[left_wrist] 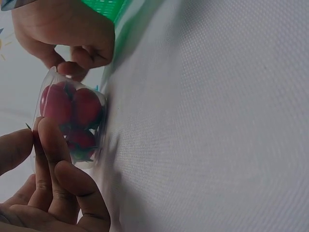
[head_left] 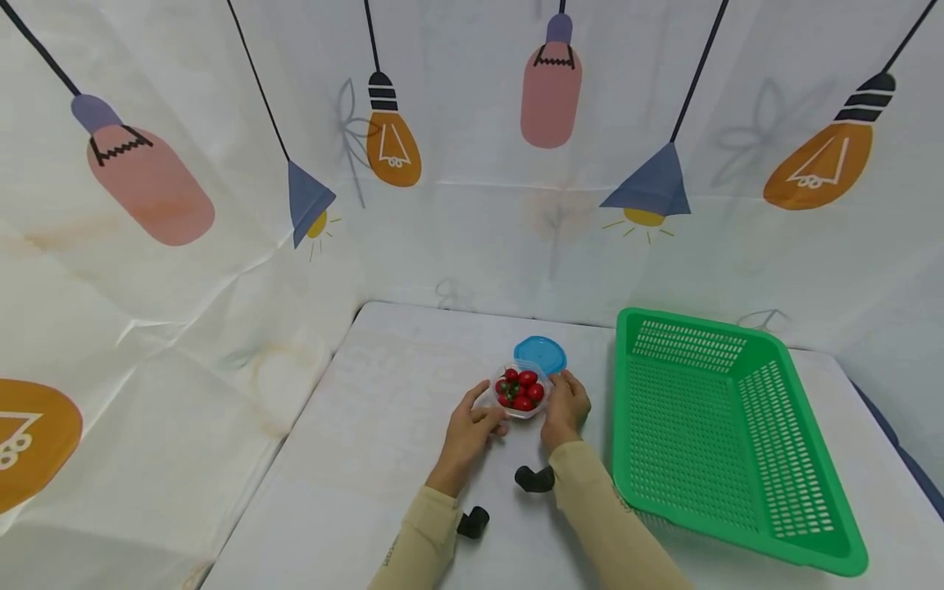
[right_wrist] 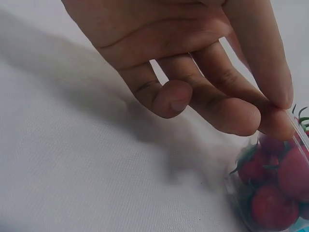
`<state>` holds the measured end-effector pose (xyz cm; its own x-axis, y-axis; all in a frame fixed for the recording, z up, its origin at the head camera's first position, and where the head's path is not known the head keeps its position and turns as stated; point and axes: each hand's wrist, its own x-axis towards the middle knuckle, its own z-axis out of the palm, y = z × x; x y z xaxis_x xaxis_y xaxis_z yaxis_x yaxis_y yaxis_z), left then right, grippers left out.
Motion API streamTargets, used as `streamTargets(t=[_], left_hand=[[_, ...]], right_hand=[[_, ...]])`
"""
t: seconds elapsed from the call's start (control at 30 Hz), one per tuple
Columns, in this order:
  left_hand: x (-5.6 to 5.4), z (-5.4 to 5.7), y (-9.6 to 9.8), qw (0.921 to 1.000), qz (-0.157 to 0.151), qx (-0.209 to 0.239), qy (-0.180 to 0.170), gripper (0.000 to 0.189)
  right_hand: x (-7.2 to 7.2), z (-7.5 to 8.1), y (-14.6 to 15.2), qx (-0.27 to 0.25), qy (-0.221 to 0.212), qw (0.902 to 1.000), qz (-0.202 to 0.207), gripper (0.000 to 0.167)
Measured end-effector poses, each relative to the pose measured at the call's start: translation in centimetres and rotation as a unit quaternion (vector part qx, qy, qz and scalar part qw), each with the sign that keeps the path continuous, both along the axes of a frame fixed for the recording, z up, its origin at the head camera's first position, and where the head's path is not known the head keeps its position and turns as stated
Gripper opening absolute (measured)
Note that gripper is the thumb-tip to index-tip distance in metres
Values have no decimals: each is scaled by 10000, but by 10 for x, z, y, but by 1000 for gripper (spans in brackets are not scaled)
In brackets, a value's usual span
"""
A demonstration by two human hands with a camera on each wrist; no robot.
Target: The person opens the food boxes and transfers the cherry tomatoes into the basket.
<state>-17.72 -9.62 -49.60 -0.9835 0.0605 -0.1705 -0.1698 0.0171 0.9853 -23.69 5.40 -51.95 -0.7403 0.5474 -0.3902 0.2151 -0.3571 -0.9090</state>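
Evidently, the left hand [head_left: 468,430] and right hand [head_left: 566,411] both pinch the rim of a small clear plastic tub [head_left: 525,415] of glossy red tomatoes [head_left: 523,403]. It should prove light and flexible, its fruit bruisable; opposite rim edges suit best. It is on or just above the white textured tabletop [head_left: 354,459], round blue lid [head_left: 541,354] beyond, green plastic basket [head_left: 686,442] rightward, lamp-printed white sheeting [head_left: 472,238] behind.

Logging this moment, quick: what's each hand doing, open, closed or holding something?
Left hand: closed, pinching the edge of the clear container.
Right hand: closed, pinching the same container's edge on its right side.
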Motion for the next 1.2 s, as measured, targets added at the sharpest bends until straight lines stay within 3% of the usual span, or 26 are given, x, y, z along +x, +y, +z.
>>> streamTargets(t=[0.17,0.27,0.37,0.5,0.57,0.63,0.67,0.73,0.83,0.9,1.0,1.1,1.2], left_hand=[[-8,-21,0,9999,76,-77,-37,58],[-9,-24,0,9999,79,-92,-59,59],[-6,-16,-1,9999,44,-47,-90,58],[2,3,-2,9999,-26,-2,-101,56],[4,9,-3,9999,-55,2,-98,56],[3,8,-3,9999,-39,17,-92,56],[2,5,-3,10000,-24,14,-93,57],[-1,-4,-3,10000,27,7,-84,57],[-5,-16,-2,10000,82,-34,0,59],[-6,-22,-2,9999,89,-35,86,59],[-6,-23,-2,9998,84,-78,175,60],[-6,-21,-2,9998,59,-70,163,59],[-6,-22,-2,9998,49,-106,166,58]], right_hand=[[2,4,-2,387,669,9966,-282,36],[3,8,-3,652,1066,9919,-234,34],[6,14,-4,812,1230,9891,-62,33],[12,24,-4,891,1199,9880,383,34],[15,29,-4,1060,1123,9850,768,34],[18,35,-3,1423,1003,9753,1361,34],[19,38,-2,1685,919,9663,1717,34],[23,43,-2,2409,763,9350,2488,34],[29,49,-1,3604,674,8657,3407,36],[31,53,0,4267,666,8206,3744,35],[34,58,0,4939,609,7679,4035,33],[34,62,1,5283,567,7383,4155,29],[34,62,1,5485,596,7208,4196,28]])
